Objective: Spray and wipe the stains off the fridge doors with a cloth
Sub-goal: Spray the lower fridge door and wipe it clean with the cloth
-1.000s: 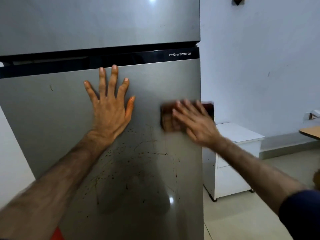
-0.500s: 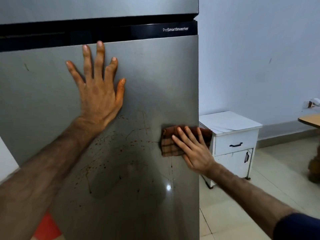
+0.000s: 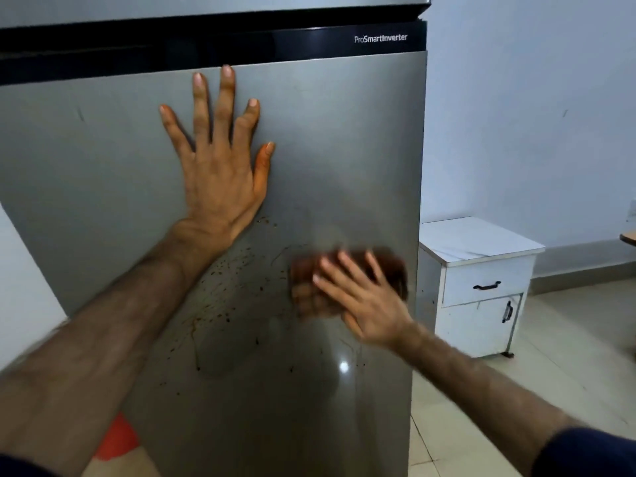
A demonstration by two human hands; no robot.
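The grey lower fridge door [image 3: 344, 139] fills most of the view, with brown splatter stains [image 3: 234, 297] across its middle. My left hand [image 3: 220, 166] lies flat on the door near its top, fingers spread and straight. My right hand [image 3: 361, 301] presses a folded brown checked cloth [image 3: 392, 266] flat against the door near its right edge, fingers straight; hand and cloth are blurred by motion. A black band [image 3: 206, 46] with white lettering separates this door from the upper door [image 3: 206, 3].
A small white cabinet [image 3: 481, 287] with a drawer and a door stands on the tiled floor just right of the fridge. A wooden table edge [image 3: 628, 237] shows at far right. Something red [image 3: 117, 438] lies low on the left beside the fridge.
My right hand slid the cloth down the door's right side, then leftward toward the stains. My left hand stayed flat on the door. The view shifted slightly.
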